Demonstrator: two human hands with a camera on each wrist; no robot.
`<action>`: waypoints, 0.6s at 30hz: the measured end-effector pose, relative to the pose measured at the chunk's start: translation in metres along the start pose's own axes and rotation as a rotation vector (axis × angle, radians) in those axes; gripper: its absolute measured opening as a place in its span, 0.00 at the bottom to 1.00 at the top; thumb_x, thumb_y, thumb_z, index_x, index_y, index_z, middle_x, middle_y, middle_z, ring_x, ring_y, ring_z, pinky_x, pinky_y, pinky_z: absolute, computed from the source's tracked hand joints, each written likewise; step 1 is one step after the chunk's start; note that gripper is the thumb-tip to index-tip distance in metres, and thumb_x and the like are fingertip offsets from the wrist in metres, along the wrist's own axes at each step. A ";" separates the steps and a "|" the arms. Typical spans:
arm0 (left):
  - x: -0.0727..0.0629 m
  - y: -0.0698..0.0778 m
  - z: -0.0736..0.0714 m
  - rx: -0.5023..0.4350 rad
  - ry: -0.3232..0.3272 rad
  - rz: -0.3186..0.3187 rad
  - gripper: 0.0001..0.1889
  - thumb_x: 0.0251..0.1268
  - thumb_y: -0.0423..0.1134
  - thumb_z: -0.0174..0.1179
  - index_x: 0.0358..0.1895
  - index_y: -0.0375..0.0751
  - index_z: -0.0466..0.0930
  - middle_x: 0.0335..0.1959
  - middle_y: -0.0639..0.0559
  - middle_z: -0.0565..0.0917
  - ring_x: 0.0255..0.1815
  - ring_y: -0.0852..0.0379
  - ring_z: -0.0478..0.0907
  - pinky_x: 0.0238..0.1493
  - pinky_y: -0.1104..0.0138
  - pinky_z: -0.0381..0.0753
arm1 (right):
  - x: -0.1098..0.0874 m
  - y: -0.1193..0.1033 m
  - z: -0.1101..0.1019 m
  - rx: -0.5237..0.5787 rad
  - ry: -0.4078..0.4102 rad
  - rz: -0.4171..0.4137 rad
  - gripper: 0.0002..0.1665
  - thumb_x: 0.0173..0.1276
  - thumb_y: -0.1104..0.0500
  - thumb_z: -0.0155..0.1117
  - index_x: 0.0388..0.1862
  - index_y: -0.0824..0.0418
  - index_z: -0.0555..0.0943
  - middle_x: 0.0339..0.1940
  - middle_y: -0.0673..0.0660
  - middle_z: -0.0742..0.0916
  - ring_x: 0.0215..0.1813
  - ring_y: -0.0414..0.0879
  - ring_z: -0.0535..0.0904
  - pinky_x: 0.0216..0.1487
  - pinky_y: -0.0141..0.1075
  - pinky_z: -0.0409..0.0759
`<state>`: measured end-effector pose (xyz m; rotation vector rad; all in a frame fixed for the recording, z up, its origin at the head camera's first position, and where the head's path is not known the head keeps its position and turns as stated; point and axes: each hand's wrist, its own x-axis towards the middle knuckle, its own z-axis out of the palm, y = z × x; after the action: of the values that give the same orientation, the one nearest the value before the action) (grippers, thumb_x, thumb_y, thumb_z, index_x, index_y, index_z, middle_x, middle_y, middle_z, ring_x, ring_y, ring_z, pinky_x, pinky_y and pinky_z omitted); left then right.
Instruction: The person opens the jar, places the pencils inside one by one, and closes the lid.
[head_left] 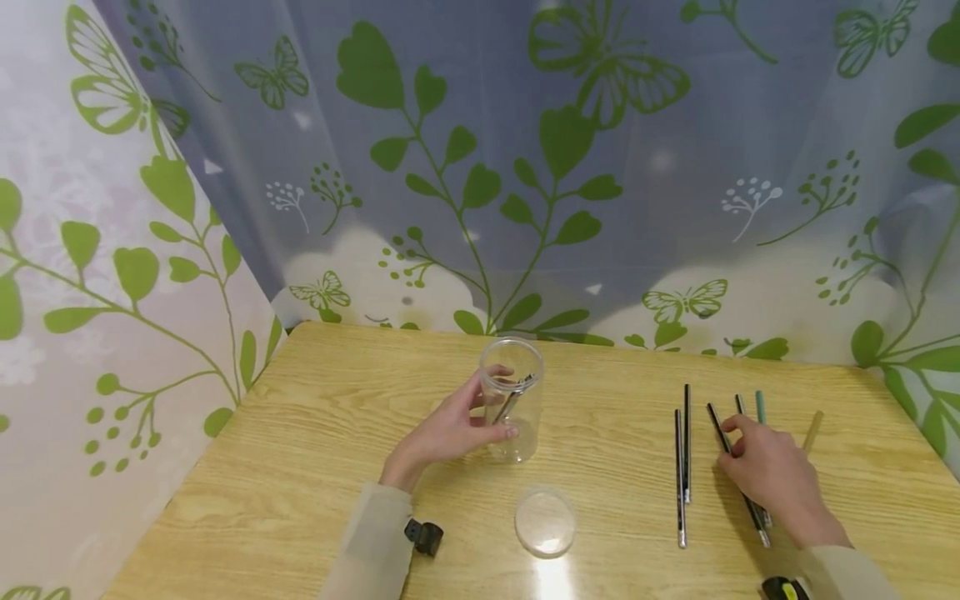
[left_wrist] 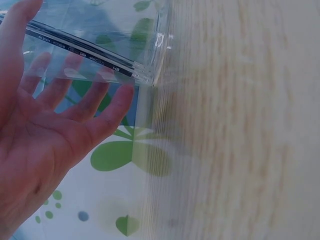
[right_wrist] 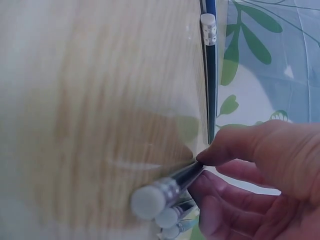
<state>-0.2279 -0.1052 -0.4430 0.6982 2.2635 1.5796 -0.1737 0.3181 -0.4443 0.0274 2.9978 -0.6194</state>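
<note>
My left hand [head_left: 453, 425] grips a clear plastic jar [head_left: 525, 437] that stands upright and lidless on the table. Black pencils [left_wrist: 85, 52] lean inside it, their eraser ends at the jar's bottom in the left wrist view. To the right, my right hand [head_left: 776, 471] pinches a black pencil [head_left: 756, 518] between thumb and fingers, low over the table. Its white eraser [right_wrist: 148, 202] points toward the camera in the right wrist view. Beside that hand lie another black pencil [head_left: 740, 403] and a green pencil [head_left: 761, 407], both partly hidden by it.
Two black pencils [head_left: 679, 483] lie side by side left of my right hand. A gold-coloured pencil [head_left: 813, 431] lies to its right. The round clear lid [head_left: 546, 523] is flat on the wooden table [head_left: 300, 433] in front of the jar. A patterned curtain [head_left: 480, 208] hangs behind the table.
</note>
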 end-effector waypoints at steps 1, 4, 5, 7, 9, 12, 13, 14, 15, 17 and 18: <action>0.000 0.000 0.000 -0.001 0.000 -0.001 0.39 0.64 0.42 0.72 0.73 0.70 0.61 0.79 0.50 0.63 0.77 0.43 0.67 0.72 0.50 0.76 | 0.000 0.000 0.000 0.003 -0.001 0.001 0.28 0.66 0.61 0.66 0.61 0.75 0.73 0.38 0.67 0.89 0.28 0.48 0.83 0.22 0.40 0.78; 0.000 -0.001 0.000 -0.003 0.002 -0.001 0.39 0.64 0.42 0.72 0.73 0.70 0.61 0.79 0.52 0.64 0.77 0.43 0.67 0.73 0.50 0.76 | -0.002 -0.001 0.000 0.022 0.009 0.003 0.31 0.66 0.60 0.65 0.63 0.76 0.71 0.35 0.64 0.88 0.26 0.46 0.80 0.22 0.38 0.76; 0.000 -0.001 0.000 -0.004 0.003 -0.002 0.39 0.64 0.42 0.72 0.74 0.70 0.61 0.78 0.52 0.65 0.77 0.43 0.67 0.73 0.50 0.76 | -0.002 -0.001 -0.001 0.029 0.017 0.001 0.32 0.65 0.60 0.65 0.64 0.77 0.71 0.35 0.63 0.88 0.26 0.45 0.79 0.22 0.38 0.76; 0.000 -0.001 0.000 -0.005 0.005 -0.003 0.39 0.65 0.42 0.72 0.73 0.70 0.61 0.78 0.52 0.65 0.77 0.44 0.67 0.73 0.50 0.76 | -0.003 -0.003 -0.002 0.047 0.040 -0.005 0.34 0.65 0.60 0.65 0.65 0.78 0.70 0.32 0.61 0.87 0.24 0.45 0.77 0.23 0.37 0.74; 0.000 -0.002 0.000 -0.006 0.006 -0.003 0.38 0.65 0.42 0.71 0.73 0.69 0.61 0.78 0.52 0.66 0.77 0.44 0.67 0.72 0.50 0.76 | -0.004 -0.004 -0.004 0.061 0.067 -0.016 0.34 0.65 0.60 0.65 0.65 0.78 0.70 0.32 0.61 0.87 0.24 0.44 0.76 0.23 0.36 0.73; 0.000 -0.002 0.000 -0.003 0.007 -0.003 0.38 0.65 0.42 0.71 0.73 0.69 0.61 0.78 0.51 0.65 0.77 0.44 0.67 0.72 0.50 0.76 | -0.006 -0.007 -0.006 0.091 0.104 -0.024 0.35 0.66 0.59 0.64 0.66 0.78 0.69 0.35 0.63 0.87 0.24 0.44 0.76 0.22 0.35 0.71; 0.000 -0.002 0.000 -0.002 0.006 -0.003 0.38 0.65 0.43 0.71 0.73 0.69 0.61 0.78 0.51 0.65 0.77 0.44 0.68 0.72 0.50 0.76 | -0.007 -0.008 -0.006 0.096 0.121 -0.026 0.35 0.67 0.59 0.64 0.67 0.78 0.69 0.36 0.64 0.87 0.24 0.44 0.76 0.22 0.34 0.70; 0.000 -0.002 0.000 -0.001 0.006 -0.004 0.38 0.65 0.43 0.71 0.73 0.70 0.61 0.78 0.52 0.65 0.76 0.44 0.68 0.72 0.51 0.77 | -0.007 -0.009 -0.007 0.103 0.132 -0.024 0.35 0.67 0.59 0.64 0.67 0.77 0.69 0.37 0.64 0.87 0.25 0.44 0.76 0.22 0.34 0.70; -0.001 -0.001 0.000 -0.003 0.006 -0.002 0.38 0.65 0.43 0.71 0.73 0.69 0.61 0.78 0.52 0.66 0.76 0.44 0.68 0.72 0.51 0.77 | -0.008 -0.010 -0.008 0.108 0.144 -0.024 0.36 0.67 0.58 0.65 0.67 0.77 0.69 0.37 0.65 0.87 0.25 0.44 0.76 0.23 0.34 0.69; -0.001 -0.001 0.000 -0.003 0.004 0.000 0.38 0.65 0.43 0.72 0.73 0.70 0.61 0.78 0.52 0.66 0.76 0.44 0.68 0.72 0.51 0.77 | -0.009 -0.012 -0.010 0.115 0.177 -0.026 0.36 0.66 0.59 0.66 0.67 0.77 0.69 0.36 0.64 0.86 0.26 0.44 0.76 0.24 0.34 0.69; -0.001 0.000 0.001 -0.004 0.002 0.002 0.38 0.65 0.42 0.71 0.73 0.70 0.61 0.78 0.52 0.66 0.76 0.44 0.68 0.72 0.51 0.77 | -0.010 -0.013 -0.011 0.116 0.192 -0.029 0.36 0.65 0.59 0.67 0.67 0.77 0.69 0.36 0.63 0.86 0.26 0.44 0.76 0.25 0.33 0.69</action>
<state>-0.2268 -0.1053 -0.4433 0.6990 2.2616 1.5860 -0.1653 0.3104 -0.4279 0.0532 3.1461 -0.8394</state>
